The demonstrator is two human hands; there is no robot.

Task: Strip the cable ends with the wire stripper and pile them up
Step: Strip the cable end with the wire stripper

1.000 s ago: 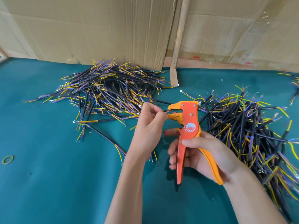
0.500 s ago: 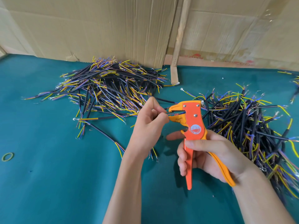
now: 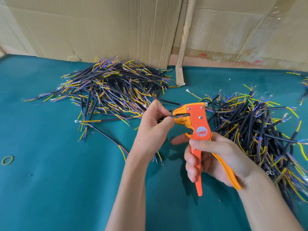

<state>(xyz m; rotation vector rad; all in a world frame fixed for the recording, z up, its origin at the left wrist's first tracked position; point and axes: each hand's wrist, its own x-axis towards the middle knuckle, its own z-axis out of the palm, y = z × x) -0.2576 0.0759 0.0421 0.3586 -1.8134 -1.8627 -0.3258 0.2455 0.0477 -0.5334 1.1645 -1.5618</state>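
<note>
The left hand (image 3: 152,127) pinches one cable (image 3: 158,156), its wire end in the mouth of the single wire stripper (image 3: 199,130), whose two handles the right hand (image 3: 215,157) grips. Two cable piles flank the hands: one (image 3: 115,90) far left, one (image 3: 260,130) right. One rubber band (image 3: 7,160) lies on the bare green tabletop (image 3: 58,189) near its left edge. Cardboard (image 3: 100,27) walls the far edge.

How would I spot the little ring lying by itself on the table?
Start at the big pile of black cables on the teal felt table, then look toward the near left edge. The small yellow-green rubber band lies there flat and alone, a closed loop, unlike the straight cables.
</note>
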